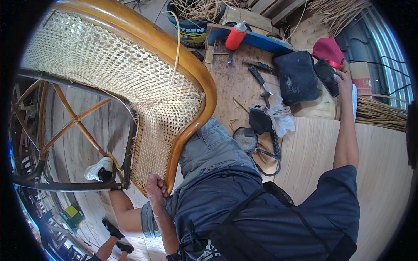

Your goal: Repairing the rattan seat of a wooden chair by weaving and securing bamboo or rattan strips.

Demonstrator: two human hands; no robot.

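Observation:
A rattan chair (pixel 211 82) with a glossy orange-brown frame lies tipped across my lap. Its woven cane panel (pixel 109 54) faces up. My left hand (pixel 156 190) is curled closed by the panel's lower edge, close to the frame; whatever its fingers hold is hidden. Stretched out to the right, my right hand (pixel 344 82) grips the edge of a black smartphone (pixel 326 77). The phone is beside a black pouch (pixel 297 77) and just below a dark red cloth item (pixel 327 51).
On the wooden bench (pixel 226 102) are a red squeeze bottle (pixel 236 36), a hammer (pixel 266 98), a black-handled tool (pixel 257 75) and a crumpled plastic bag (pixel 282 116). A bucket (pixel 192 32) holds cane strips. Rattan bundles (pixel 381 112) lie at right. Another person's legs (pixel 112 243) show lower left.

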